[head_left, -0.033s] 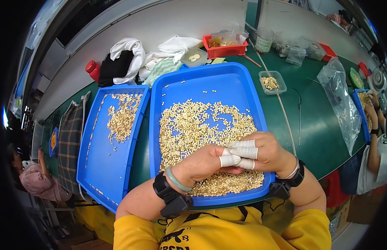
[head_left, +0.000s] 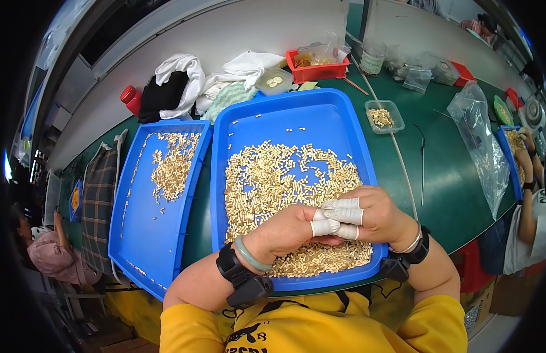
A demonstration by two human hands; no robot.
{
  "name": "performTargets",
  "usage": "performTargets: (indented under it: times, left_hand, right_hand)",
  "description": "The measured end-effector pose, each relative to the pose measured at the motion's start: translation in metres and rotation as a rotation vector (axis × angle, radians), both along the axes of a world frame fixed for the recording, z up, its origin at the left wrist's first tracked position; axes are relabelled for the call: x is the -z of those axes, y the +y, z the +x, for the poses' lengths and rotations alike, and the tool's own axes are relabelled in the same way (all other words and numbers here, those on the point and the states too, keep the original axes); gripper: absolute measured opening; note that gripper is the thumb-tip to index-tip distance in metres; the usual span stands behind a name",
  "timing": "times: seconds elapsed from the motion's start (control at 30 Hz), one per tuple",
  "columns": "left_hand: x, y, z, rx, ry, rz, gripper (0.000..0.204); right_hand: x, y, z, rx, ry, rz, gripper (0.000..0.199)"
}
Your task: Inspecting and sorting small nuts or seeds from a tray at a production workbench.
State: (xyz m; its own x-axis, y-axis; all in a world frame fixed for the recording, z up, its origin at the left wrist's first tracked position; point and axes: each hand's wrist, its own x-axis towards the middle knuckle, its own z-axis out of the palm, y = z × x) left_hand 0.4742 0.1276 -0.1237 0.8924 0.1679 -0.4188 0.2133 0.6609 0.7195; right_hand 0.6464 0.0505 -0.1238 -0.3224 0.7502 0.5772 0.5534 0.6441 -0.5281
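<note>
Close together over the near part of a large blue tray, my two hands meet with white finger cots on their fingertips. My left hand is closed, its covered thumb and fingertip pressed against the other hand's fingers. The fingers of my right hand are curled in and pinched at the same spot. Whatever lies between the fingertips is hidden. Under and around the hands spreads a heap of small gold-coloured metal pieces, short and narrow-waisted.
At left, a second blue tray holds a smaller pile of similar pieces. A clear plastic box of pieces stands at right, near a plastic bag. Behind are a red bin, cloths and a red bottle. Other people sit at both sides.
</note>
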Motion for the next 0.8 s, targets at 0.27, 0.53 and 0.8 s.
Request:
performTargets:
  times: [0.27, 0.53, 0.8]
  left_hand:
    - [-0.0016, 0.0001, 0.0013, -0.091, -0.191, 0.616, 0.014]
    - [-0.0026, -0.0010, -0.0012, -0.168, -0.300, 0.968, 0.017]
    - [0.0004, -0.0027, 0.0002, -0.214, -0.282, 0.994, 0.016]
  right_hand:
    - [-0.0049, 0.0037, -0.0038, 0.082, 0.033, -0.002, 0.045]
    - [0.0003, 0.0032, -0.0005, 0.082, 0.056, -0.006, 0.047]
    - [-0.0011, 0.0029, 0.0002, 0.115, 0.008, 0.053, 0.046]
